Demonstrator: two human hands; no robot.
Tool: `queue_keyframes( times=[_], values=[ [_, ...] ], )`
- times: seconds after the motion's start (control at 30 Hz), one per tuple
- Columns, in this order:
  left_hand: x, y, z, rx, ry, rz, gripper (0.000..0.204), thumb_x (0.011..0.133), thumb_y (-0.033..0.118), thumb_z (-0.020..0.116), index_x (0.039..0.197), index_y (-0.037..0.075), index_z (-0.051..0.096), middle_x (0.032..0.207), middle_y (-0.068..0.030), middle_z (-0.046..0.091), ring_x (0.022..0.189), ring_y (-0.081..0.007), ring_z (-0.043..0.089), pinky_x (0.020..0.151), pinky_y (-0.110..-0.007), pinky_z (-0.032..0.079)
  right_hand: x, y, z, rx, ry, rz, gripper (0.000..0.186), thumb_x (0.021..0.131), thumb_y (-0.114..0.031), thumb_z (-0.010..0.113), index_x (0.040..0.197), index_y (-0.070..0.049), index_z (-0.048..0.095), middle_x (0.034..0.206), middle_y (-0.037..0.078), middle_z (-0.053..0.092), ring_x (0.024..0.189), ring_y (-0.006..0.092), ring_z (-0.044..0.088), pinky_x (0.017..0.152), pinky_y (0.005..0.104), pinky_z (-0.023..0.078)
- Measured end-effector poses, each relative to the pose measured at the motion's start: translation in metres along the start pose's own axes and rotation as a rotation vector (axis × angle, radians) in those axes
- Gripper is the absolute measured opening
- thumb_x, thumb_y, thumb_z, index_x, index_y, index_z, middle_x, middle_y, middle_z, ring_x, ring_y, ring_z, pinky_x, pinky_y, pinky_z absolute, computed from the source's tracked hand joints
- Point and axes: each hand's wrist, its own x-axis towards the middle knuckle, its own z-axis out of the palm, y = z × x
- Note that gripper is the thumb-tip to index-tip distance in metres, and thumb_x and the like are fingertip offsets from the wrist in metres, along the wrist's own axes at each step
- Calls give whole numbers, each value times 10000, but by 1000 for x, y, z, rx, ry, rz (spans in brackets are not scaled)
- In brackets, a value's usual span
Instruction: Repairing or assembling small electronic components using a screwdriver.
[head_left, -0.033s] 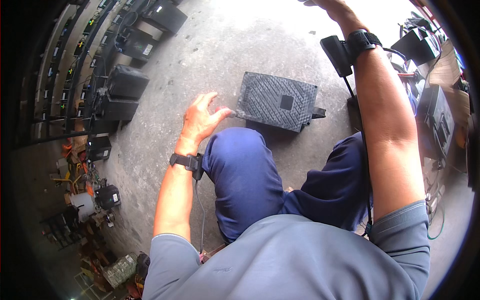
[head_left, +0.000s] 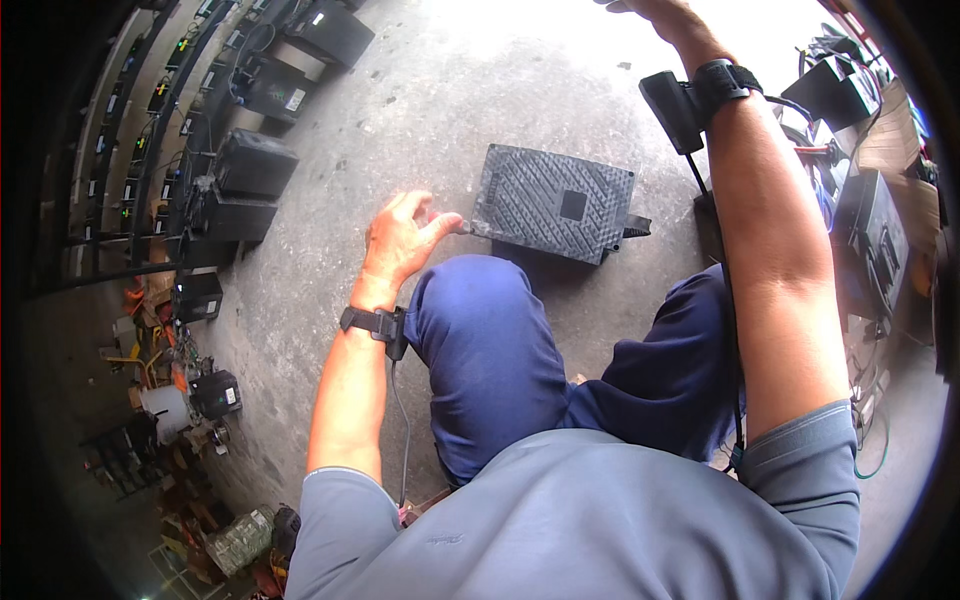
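Observation:
A black patterned rectangular case point(head_left: 540, 200) lies on the concrete floor just beyond my knees, a short black lead point(head_left: 636, 226) on its right side. My left hand point(head_left: 410, 235) is open beside its left end, fingers loosely curved, thumb at or very near a small cord end; touching I cannot tell. My right hand point(head_left: 668, 18) reaches to the top edge, beyond the case, fingers apart and partly cut off, with nothing visible in it. Black devices point(head_left: 672, 110) are strapped to both wrists.
A metal rack point(head_left: 120, 180) with small lit units and black boxes point(head_left: 250, 170) lines the left. Lower left lie jumbled tools and parts point(head_left: 160, 400). At right are black boxes point(head_left: 868, 240), cardboard point(head_left: 905, 140) and loose cables point(head_left: 870, 430). My bent knees point(head_left: 480, 330) border the case's near side.

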Motion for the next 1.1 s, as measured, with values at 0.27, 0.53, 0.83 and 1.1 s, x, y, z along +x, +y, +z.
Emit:
queue_keyframes(
  times=[0.27,0.53,0.83,1.1],
  values=[
    [9,-8,4,-113,77,295,345,798,278,794,1016,26,706,1049,-136,702,931,-195,669,798,-328,521,4,1,1,2,-1,-6,386,931,-342,610,1104,3,630,913,92,674,802,190,641,680,334,533],
    [5,-5,1,-102,-295,-275,450,783,303,800,1114,28,669,1070,-160,689,945,-239,675,803,-345,528,6,2,0,7,-19,4,371,933,-346,612,1080,-6,641,913,90,670,792,187,639,670,330,532],
    [7,-8,2,-28,-99,-144,347,798,229,775,1081,46,692,961,-107,711,828,-195,670,719,-323,522,4,1,0,-4,-24,-5,372,934,-340,612,1089,-3,642,923,95,676,794,187,641,664,327,531],
    [8,-10,6,-170,59,189,342,779,279,801,1007,38,718,843,-101,705,740,-189,667,678,-319,522,3,4,2,-19,-17,3,380,936,-342,609,1103,0,631,915,94,675,788,182,638,659,323,529]
  ],
)
